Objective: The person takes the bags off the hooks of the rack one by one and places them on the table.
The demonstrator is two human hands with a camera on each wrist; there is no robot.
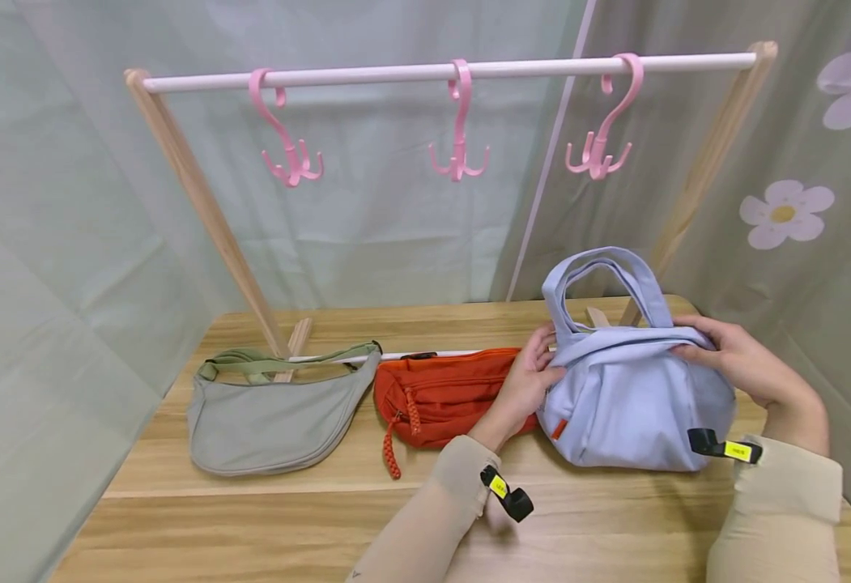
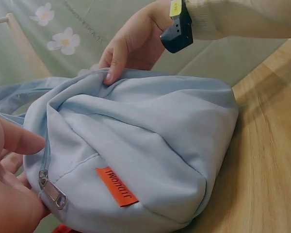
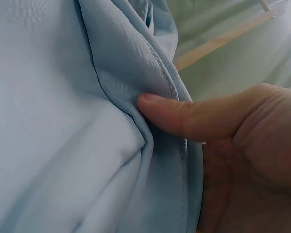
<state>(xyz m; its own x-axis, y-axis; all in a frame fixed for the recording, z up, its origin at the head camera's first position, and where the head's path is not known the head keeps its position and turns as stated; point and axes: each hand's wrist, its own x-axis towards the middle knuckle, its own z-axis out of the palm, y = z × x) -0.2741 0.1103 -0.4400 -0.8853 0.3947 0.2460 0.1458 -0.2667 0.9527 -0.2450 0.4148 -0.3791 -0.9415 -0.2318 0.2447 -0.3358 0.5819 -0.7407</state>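
A light blue handbag (image 1: pixel 629 405) stands on the table at the right, its two handles (image 1: pixel 607 263) arched upward. My right hand (image 1: pixel 742 360) grips its top right edge; in the right wrist view the thumb (image 3: pixel 169 114) presses on the front fabric while the fingers go behind it. At the bag's upper left side, my left hand (image 1: pixel 523 385) holds the edge beside a metal zipper pull (image 2: pixel 55 193), with some fingers hidden behind the cloth. An orange label (image 2: pixel 116 187) is sewn near that end.
Left of the handbag lie a red pouch bag (image 1: pixel 447 397) with braided pulls and a grey shoulder bag (image 1: pixel 272 425) with a green strap. Behind them rises a wooden rack with a white rail (image 1: pixel 381 74), where pink hooks (image 1: pixel 459 129) hang. Curtains enclose the table (image 1: pixel 250 518).
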